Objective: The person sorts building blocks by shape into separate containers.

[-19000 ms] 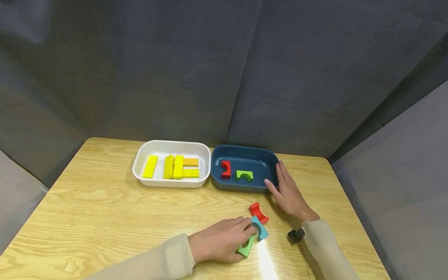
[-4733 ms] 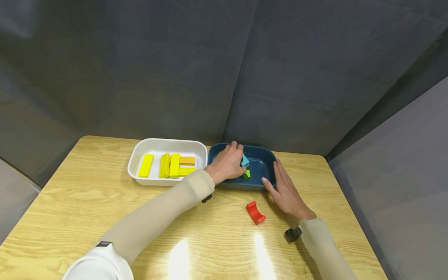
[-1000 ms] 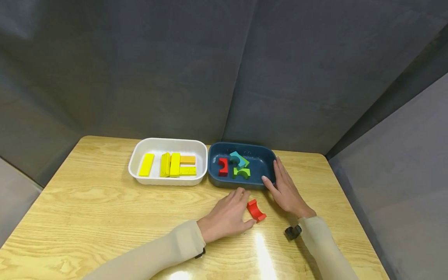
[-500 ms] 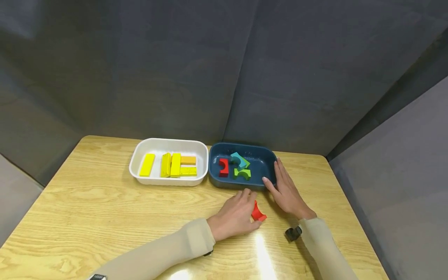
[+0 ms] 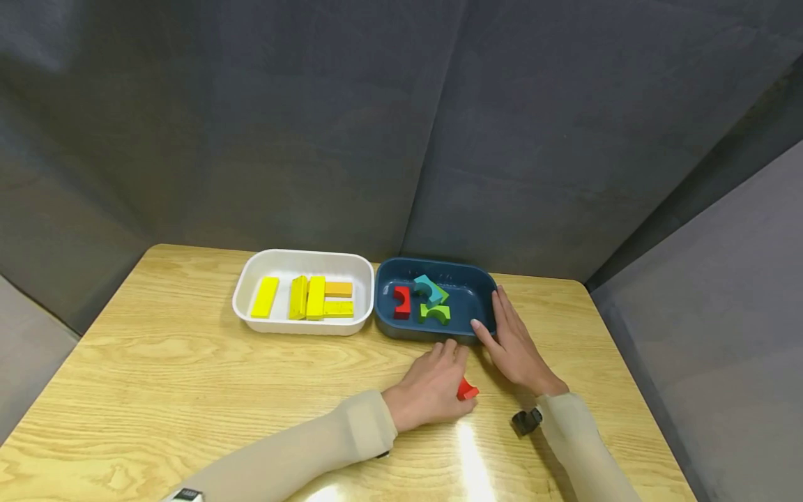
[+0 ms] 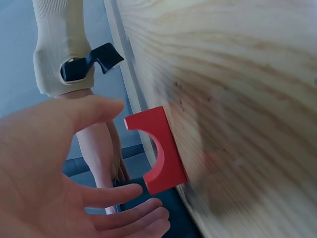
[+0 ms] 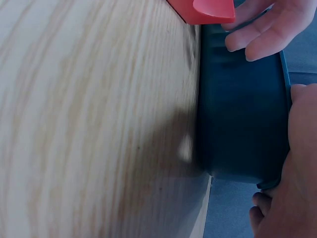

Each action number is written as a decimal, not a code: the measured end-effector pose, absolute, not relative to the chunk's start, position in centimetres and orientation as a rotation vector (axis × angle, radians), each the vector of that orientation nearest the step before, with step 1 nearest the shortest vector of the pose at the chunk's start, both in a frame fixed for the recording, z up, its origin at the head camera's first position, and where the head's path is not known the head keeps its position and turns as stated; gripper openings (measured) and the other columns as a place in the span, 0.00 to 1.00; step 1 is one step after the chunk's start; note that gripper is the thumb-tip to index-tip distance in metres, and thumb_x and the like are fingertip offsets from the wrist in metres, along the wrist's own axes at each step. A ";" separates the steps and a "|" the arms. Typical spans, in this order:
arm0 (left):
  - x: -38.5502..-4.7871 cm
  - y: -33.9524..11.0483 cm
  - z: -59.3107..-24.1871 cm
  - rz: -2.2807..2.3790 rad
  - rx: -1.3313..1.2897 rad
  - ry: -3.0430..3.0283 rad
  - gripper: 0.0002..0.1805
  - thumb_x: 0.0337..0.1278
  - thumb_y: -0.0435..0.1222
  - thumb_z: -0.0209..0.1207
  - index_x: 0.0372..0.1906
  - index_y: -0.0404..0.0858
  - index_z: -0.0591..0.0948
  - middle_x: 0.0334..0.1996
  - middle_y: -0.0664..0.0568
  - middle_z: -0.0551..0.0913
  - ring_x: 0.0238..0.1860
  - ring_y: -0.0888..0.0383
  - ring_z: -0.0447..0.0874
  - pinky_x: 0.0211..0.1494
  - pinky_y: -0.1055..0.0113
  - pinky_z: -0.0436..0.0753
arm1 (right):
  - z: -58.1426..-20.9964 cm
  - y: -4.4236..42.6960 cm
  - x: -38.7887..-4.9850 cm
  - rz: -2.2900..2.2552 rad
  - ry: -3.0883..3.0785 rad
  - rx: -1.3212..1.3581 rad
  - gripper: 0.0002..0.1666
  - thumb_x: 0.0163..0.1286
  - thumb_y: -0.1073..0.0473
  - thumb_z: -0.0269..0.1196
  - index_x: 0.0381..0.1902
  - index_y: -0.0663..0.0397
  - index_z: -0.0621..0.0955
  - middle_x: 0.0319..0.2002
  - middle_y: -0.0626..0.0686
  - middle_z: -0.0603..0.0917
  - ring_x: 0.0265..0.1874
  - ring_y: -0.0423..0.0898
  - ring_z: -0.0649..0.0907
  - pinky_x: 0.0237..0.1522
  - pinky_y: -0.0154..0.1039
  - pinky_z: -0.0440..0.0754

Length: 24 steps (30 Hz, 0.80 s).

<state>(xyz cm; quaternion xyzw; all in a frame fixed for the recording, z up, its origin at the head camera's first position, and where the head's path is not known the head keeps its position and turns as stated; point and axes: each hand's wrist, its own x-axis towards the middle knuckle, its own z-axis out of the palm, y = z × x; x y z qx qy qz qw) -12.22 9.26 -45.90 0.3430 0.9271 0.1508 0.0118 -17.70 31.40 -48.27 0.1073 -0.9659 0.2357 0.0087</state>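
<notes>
My left hand (image 5: 431, 389) reaches over a red arch block (image 5: 467, 390) on the table, partly hidden by the hand in the head view. In the left wrist view, thumb and fingers straddle the ends of the red arch block (image 6: 171, 158), with no clear grip on it. My right hand (image 5: 517, 348) rests against the right end of a dark blue bin (image 5: 472, 296), fingers straight along its side and thumb at its front rim. Inside the bin lie another red arch block (image 5: 402, 302), a light blue one (image 5: 428, 288) and two green ones, the rear one partly covered.
A white bin (image 5: 364, 279) stands directly left of the blue one and holds several yellow blocks (image 5: 316, 298) and an orange-yellow one (image 5: 339, 289). Both stand near the back edge of the wooden table (image 5: 188, 376), before a grey fabric wall (image 5: 301, 139).
Earlier, the light blue and a green arch block went from the table into the blue bin. Within the last second, my left hand slid right over the red arch block. The right hand stayed put.
</notes>
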 end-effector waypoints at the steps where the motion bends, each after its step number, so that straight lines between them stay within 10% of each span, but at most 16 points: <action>1: -12.2 9.3 -45.9 0.466 1.074 2.892 0.39 0.61 0.58 0.72 0.66 0.36 0.76 0.51 0.47 0.77 0.44 0.56 0.74 0.40 0.72 0.81 | -48.3 31.4 -17.7 0.736 -3.018 0.336 0.53 0.86 0.32 0.47 0.88 0.59 0.41 0.89 0.56 0.36 0.86 0.64 0.45 0.81 0.73 0.49; 24: -11.6 10.3 -45.8 0.277 1.021 2.864 0.40 0.61 0.59 0.72 0.68 0.36 0.79 0.59 0.44 0.80 0.51 0.53 0.80 0.41 0.69 0.87 | -48.3 31.3 -17.7 0.745 -3.032 0.312 0.54 0.85 0.31 0.46 0.88 0.57 0.40 0.89 0.56 0.35 0.87 0.62 0.43 0.81 0.72 0.48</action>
